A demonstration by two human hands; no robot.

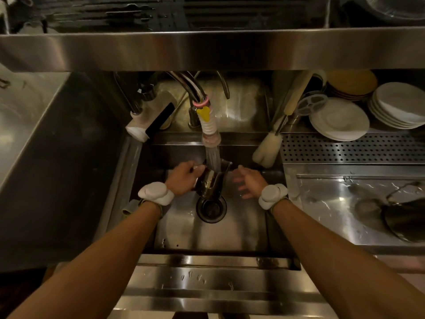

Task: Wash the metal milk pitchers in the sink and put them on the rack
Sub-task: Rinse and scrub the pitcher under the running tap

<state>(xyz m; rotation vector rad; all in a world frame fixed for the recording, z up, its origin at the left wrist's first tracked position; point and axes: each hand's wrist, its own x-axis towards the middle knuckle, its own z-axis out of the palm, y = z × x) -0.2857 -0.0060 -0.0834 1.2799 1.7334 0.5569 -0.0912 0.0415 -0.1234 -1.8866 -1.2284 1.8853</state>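
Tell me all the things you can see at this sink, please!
milk pitcher: one, shiny metal, under the running water, above the drain
tap hose: one, white with a yellow clip, over the sink
sink: one, steel, centre
drain: one, dark, in the sink floor
brush: one, white, at the sink's back right corner
saucer stacks: two, white, back right
perforated drainer: one, steel, right of the sink
left hand: one, white wristband, grips the milk pitcher
right hand: one, white wristband, open beside the pitcher
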